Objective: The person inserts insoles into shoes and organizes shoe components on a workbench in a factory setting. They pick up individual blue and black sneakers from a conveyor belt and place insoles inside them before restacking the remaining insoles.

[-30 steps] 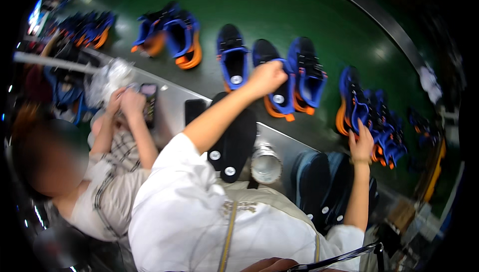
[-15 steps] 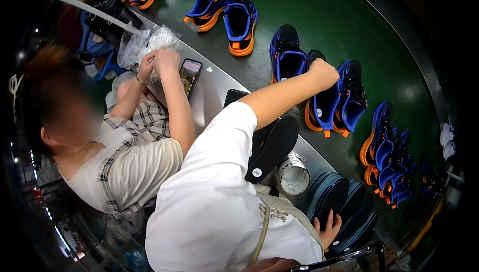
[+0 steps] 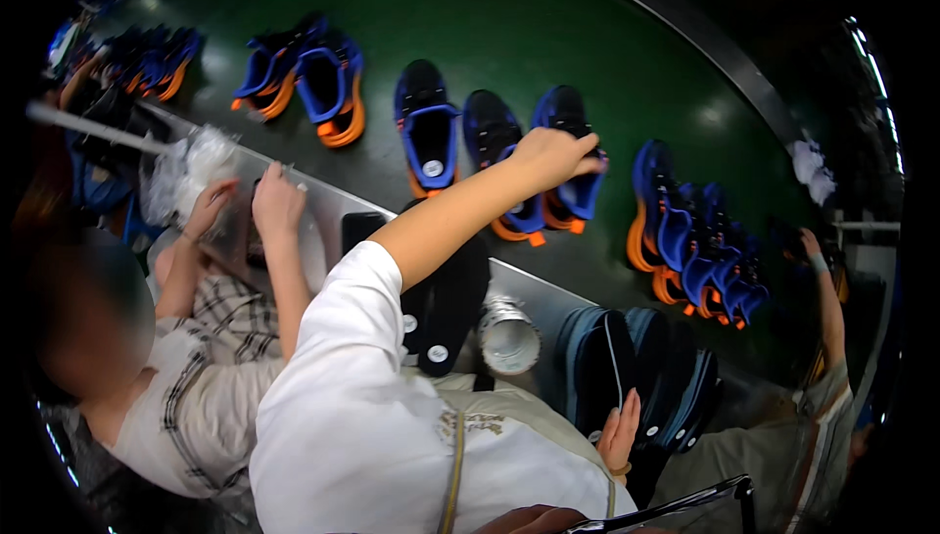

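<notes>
Left hand [image 3: 556, 156] bent over one of three middle shoes [image 3: 490, 121], right hand [image 3: 619, 436] at dark insoles [image 3: 593, 368], cannot tell either one's grip, one pale roll [image 3: 510, 346]

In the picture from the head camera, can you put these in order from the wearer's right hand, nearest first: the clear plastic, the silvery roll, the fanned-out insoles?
From the right hand:
1. Insoles: right at its fingers.
2. Silvery roll: left of the insoles.
3. Clear plastic: far left, beside the co-worker.
</notes>
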Available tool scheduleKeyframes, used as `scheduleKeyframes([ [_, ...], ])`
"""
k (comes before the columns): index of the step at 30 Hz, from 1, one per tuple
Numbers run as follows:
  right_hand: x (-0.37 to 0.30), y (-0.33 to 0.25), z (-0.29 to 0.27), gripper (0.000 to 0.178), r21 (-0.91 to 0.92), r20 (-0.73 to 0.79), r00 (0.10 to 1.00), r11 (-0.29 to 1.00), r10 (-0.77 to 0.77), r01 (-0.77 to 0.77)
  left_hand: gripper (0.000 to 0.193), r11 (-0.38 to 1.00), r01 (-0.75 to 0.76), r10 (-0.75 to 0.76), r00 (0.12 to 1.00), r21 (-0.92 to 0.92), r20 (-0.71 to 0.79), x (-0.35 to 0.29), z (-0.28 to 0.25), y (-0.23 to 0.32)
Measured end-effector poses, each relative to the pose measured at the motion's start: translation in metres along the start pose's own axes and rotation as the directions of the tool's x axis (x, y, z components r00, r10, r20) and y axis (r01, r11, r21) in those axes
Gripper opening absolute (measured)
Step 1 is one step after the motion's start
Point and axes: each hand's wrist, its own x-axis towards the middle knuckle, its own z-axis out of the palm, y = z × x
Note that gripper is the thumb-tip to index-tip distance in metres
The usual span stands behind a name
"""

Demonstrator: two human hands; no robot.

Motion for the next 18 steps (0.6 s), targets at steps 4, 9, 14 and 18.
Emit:
scheduleKeyframes([
  [4,0.039,-0.018,-0.034,0.026,0.034,-0.183,0.982,0.999,-0.036,0.043,0.056,0.921,-0.068,0.038,0.996,0.384,0.085,0.016,0.048,-0.01],
  [9,0.116,-0.031,-0.075,0.014,-0.068,-0.389,0.892,0.973,-0.23,0.222,0.049,0.982,0.162,-0.135,0.961,-0.093,0.243,0.041,0.036,-0.003],
  [14,0.17,-0.054,-0.087,0.007,-0.173,-0.303,0.82,0.875,-0.484,0.453,0.045,0.827,0.286,-0.16,0.945,-0.483,0.285,0.05,0.072,0.014],
  [18,0.193,-0.055,-0.064,0.009,-0.349,-0.105,0.817,0.79,-0.567,0.504,0.038,0.25,0.724,-0.335,0.687,-0.642,0.644,0.038,0.066,0.02],
])
